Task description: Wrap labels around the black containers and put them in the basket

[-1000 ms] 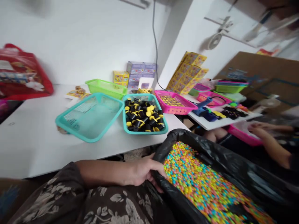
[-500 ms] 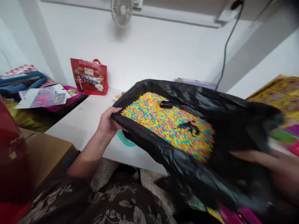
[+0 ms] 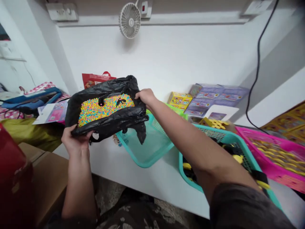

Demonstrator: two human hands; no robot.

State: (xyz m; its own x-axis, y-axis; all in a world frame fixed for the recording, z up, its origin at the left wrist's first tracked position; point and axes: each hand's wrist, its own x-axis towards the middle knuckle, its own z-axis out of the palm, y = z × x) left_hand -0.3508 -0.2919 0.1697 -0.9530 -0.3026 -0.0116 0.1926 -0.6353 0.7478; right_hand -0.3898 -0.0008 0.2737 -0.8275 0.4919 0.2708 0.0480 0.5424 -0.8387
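Observation:
A black plastic bag (image 3: pixel 111 122), spread wide with a box-like shape, hangs between my hands above the left half of the table. Inside lies a bed of small yellow, pink, orange and blue beads (image 3: pixel 95 111), with a couple of black pieces poking out. My left hand (image 3: pixel 75 141) supports the near left corner, its fingers underneath and thumb at the rim. At the far right end, my right hand (image 3: pixel 146 96) pinches the rim. Whether a rigid tray is under the plastic is hidden. A teal basket (image 3: pixel 147 151) stands partly beneath the bag's loose right end.
To the right are a second teal basket (image 3: pixel 180 168) of black and yellow items and a pink basket (image 3: pixel 269 173). Purple boxes (image 3: pixel 209 95) and yellow boxes (image 3: pixel 179 99) line the wall. A fan (image 3: pixel 130 21) hangs above; a cardboard box (image 3: pixel 47 171) sits left.
The bag of beads has moved left and farther from me, and its right end has swung away. My right hand has come across to the left with it. The baskets now show.

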